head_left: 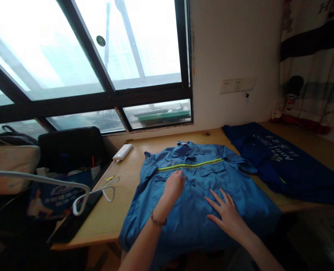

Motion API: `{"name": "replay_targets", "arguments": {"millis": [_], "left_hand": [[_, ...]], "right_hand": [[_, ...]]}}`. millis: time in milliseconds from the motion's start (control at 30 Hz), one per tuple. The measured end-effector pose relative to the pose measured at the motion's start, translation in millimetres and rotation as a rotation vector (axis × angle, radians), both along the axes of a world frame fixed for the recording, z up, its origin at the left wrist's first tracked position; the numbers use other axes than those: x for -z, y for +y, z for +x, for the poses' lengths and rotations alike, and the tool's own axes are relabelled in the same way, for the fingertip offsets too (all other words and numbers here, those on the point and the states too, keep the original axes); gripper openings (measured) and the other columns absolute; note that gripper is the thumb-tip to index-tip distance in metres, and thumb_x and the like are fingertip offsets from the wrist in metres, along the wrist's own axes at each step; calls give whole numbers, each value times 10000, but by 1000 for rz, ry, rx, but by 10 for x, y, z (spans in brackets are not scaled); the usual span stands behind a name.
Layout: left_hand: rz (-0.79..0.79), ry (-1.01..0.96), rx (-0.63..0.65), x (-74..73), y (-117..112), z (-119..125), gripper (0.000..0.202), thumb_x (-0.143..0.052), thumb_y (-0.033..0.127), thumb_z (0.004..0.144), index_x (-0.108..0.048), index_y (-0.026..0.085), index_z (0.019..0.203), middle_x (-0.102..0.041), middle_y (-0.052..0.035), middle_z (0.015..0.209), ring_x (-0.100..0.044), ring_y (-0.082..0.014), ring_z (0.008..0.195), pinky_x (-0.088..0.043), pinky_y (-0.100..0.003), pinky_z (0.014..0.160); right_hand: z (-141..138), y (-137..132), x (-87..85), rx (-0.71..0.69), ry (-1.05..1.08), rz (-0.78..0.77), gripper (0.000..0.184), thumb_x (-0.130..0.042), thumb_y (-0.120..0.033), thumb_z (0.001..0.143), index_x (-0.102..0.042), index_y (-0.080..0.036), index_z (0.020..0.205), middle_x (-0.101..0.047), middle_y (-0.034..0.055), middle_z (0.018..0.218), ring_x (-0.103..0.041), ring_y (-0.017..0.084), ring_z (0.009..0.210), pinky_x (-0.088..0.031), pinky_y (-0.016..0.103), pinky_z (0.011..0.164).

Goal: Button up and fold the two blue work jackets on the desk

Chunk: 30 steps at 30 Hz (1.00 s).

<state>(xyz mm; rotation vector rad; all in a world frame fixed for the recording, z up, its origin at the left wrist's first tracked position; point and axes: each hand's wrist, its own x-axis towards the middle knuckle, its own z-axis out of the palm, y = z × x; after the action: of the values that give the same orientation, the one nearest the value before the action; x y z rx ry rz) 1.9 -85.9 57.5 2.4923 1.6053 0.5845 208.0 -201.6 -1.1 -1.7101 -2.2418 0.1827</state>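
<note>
A blue short-sleeved work shirt [195,192] with a yellow-green reflective stripe across the chest lies front up on the wooden table, its collar toward the window. My left hand [174,184], with a bracelet at the wrist, is closed over the shirt's front, just below the stripe and near the middle opening. Its curled fingers face away, so whatever they grip, if anything, is hidden. On the lower right side of the shirt front, my right hand [226,210] rests palm down with fingers spread. The shirt's lower edge hangs over the table's near side.
A dark blue garment with white print [285,158] lies on the table at right. A white power bank [122,152] with a cable stands left of the shirt. A black tablet-like object [73,222] lies along the left edge. Bags and a black chair [73,146] are beyond it.
</note>
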Motion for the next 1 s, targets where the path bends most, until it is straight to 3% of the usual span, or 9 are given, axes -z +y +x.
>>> {"name": "replay_targets", "arguments": {"millis": [133,200,333,433,533,633,700,833,1000], "left_hand": [[11,-116,114,155,764,223,423,-417,353,816,-436,149,1186,-496,-124,1191,-451,-207,1094,-336,-329,920],[-15,-88,27,288,947,267,420,-363,390,834,-451,163,1176,-482,-121,1212,-400,-231,1142,-281,-401,957],[43,-22,-279,560,1024,247,513,-310,481,822,-458,145,1180,-375,-170,1297,-269,-313,1217,-180,-518,966],[77,12,-361,695,975,221,553,-305,490,814,-441,119,1201,-344,-200,1308,-254,-343,1216,-168,-535,958],[92,60,-400,757,909,201,496,-293,435,829,-445,150,1205,-349,-171,1312,-257,-325,1217,-167,-530,963],[105,98,-435,765,860,180,442,-277,392,840,-456,205,1198,-361,-120,1315,-264,-291,1219,-173,-508,976],[92,107,-446,748,846,167,425,-279,383,840,-463,234,1193,-372,-101,1310,-273,-280,1215,-185,-498,975],[54,83,-393,694,851,138,388,-305,370,835,-457,317,1188,-363,-55,1322,-266,-295,1215,-188,-534,955],[53,25,-134,649,898,113,404,-357,257,817,-412,374,1199,-363,21,1325,-177,-282,1255,-114,-572,965]], "right_hand": [[-21,-7,13,13,-4,22,518,-390,-572,762,-388,-371,1239,-338,-9,1344,-217,337,1232,-243,541,932],[-42,-35,30,50,-9,44,512,-407,-572,753,-411,-371,1225,-361,-9,1331,-234,350,1222,-256,549,916],[-54,-103,35,167,-30,78,426,-464,-525,743,-514,-370,1136,-467,-2,1249,-318,382,1167,-291,570,860],[5,23,-72,219,-2,-4,277,-482,-466,752,-658,-313,902,-628,50,1021,-506,338,992,-389,471,769],[76,507,-284,227,134,-131,346,-470,-487,750,-681,-216,701,-665,93,688,-607,239,669,-434,330,608],[48,1301,-471,106,407,-45,298,-480,-422,760,-672,-195,784,-671,66,747,-611,190,709,-434,266,642],[-46,1849,-509,186,574,-40,247,-529,-352,731,-662,-164,821,-671,66,815,-609,180,769,-436,242,677],[-292,2578,-358,470,694,-16,367,-544,-314,710,-591,-80,988,-633,140,954,-587,214,880,-428,266,732],[-405,2826,-40,570,778,-17,319,-594,-289,642,-609,-86,887,-623,182,940,-545,272,954,-384,328,799]]}}
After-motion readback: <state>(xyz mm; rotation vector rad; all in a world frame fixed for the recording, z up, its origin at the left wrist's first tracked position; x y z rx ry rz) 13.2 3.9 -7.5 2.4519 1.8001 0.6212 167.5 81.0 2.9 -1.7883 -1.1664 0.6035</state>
